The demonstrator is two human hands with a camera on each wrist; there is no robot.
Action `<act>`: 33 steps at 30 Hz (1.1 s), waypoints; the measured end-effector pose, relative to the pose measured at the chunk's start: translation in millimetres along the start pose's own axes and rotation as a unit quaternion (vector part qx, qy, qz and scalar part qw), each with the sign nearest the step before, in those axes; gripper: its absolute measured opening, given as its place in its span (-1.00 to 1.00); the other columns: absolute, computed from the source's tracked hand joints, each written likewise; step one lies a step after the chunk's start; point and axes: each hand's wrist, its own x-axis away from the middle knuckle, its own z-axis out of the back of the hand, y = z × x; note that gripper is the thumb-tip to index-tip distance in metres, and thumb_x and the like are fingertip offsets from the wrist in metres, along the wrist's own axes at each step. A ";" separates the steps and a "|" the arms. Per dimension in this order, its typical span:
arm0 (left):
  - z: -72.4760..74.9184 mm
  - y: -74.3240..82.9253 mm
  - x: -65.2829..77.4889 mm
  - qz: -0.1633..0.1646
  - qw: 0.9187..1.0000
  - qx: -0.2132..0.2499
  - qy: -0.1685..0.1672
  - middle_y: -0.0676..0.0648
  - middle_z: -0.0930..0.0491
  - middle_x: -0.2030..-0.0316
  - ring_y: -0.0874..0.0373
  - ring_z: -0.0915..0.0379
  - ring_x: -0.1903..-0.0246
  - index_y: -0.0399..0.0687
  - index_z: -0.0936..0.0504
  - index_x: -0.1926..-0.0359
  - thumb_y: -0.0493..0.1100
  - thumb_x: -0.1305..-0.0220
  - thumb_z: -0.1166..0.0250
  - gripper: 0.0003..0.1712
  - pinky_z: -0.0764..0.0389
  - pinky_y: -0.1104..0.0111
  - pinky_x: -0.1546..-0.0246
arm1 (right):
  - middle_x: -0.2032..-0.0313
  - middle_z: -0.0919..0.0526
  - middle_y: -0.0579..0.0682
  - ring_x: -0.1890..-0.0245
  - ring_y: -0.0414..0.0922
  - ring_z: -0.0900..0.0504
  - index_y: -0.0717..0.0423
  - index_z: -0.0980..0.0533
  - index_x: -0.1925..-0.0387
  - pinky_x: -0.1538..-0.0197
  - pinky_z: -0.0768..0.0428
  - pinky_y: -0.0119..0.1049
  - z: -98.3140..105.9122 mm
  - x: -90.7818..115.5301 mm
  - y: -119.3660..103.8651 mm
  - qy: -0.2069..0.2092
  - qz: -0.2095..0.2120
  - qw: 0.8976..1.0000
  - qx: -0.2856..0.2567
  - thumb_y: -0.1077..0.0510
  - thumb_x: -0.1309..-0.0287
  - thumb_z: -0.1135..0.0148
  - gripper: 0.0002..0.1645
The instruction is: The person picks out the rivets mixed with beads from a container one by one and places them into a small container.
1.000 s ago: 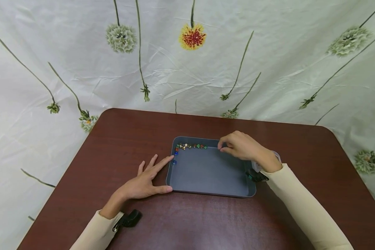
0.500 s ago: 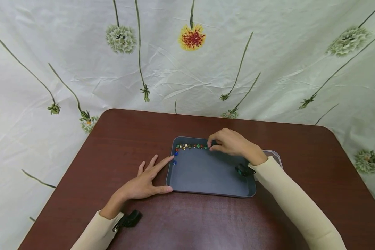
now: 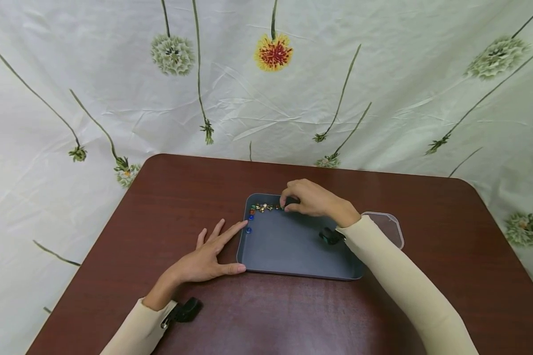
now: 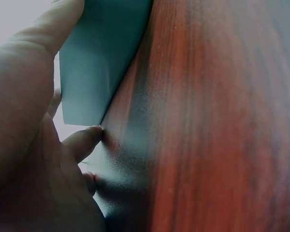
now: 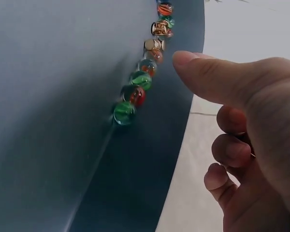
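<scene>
A shallow grey-blue tray lies on the table. My left hand rests beside its left end with fingers spread, index fingertip and thumb at the rim. The tray wall rises past that hand in the left wrist view. Over the tray's far edge is my right hand, fingers bent, hiding part of a row of glass marbles. The right wrist view shows the row's end, a green marble, and gold-coloured beads farther along. My right thumb hides the index finger, so any small thing between them is hidden.
A clear plastic container or lid stands just right of the tray, partly behind my right sleeve. A lone blue marble sits near the tray's left wall. Flower-printed white cloth hangs behind the brown table.
My right hand has moved left along the tray's far edge and now covers the row's right end. More of the clear plastic piece shows. The left hand has stayed in place.
</scene>
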 end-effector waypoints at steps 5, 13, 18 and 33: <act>1.1 0.2 0.7 0.001 1.000 -0.002 0.000 -0.04 0.01 -0.58 -0.27 0.53 -0.57 0.34 0.04 -0.60 0.21 -0.21 -0.42 0.09 0.56 -0.36 -0.32 | 0.36 -0.50 -0.10 0.41 -0.17 -0.34 0.01 -0.71 0.15 0.27 -0.37 -0.29 -4.8 -11.3 -0.9 -0.005 0.002 1.000 -0.005 0.14 -0.26 -0.38 -0.86; 1.1 -0.2 1.2 0.007 1.000 -0.001 -0.005 -0.04 0.02 -0.58 -0.25 0.54 -0.57 0.39 0.06 -0.60 0.22 -0.22 -0.41 0.09 0.57 -0.34 -0.33 | 0.36 -0.48 -0.10 0.39 -0.17 -0.32 -0.02 -0.72 0.23 0.23 -0.34 -0.30 -12.7 -23.2 1.7 -0.004 0.024 1.000 -0.013 0.15 -0.24 -0.40 -0.93; 1.6 0.4 1.3 0.005 1.000 0.000 -0.006 -0.05 0.03 -0.58 -0.25 0.54 -0.57 0.32 0.05 -0.60 0.21 -0.23 -0.41 0.09 0.57 -0.35 -0.33 | 0.37 -0.45 -0.09 0.39 -0.17 -0.29 -0.05 -0.73 0.25 0.23 -0.31 -0.31 -18.1 -29.3 3.8 -0.004 0.029 1.000 -0.004 0.14 -0.24 -0.40 -0.94; 1.6 0.0 1.7 0.003 1.000 -0.001 -0.005 -0.06 0.03 -0.59 -0.25 0.54 -0.57 0.35 0.05 -0.60 0.20 -0.23 -0.41 0.09 0.57 -0.35 -0.33 | 0.39 -0.41 -0.09 0.39 -0.16 -0.28 -0.07 -0.75 0.19 0.26 -0.28 -0.33 -25.7 -36.0 0.5 -0.006 0.019 1.000 0.021 0.12 -0.25 -0.39 -0.89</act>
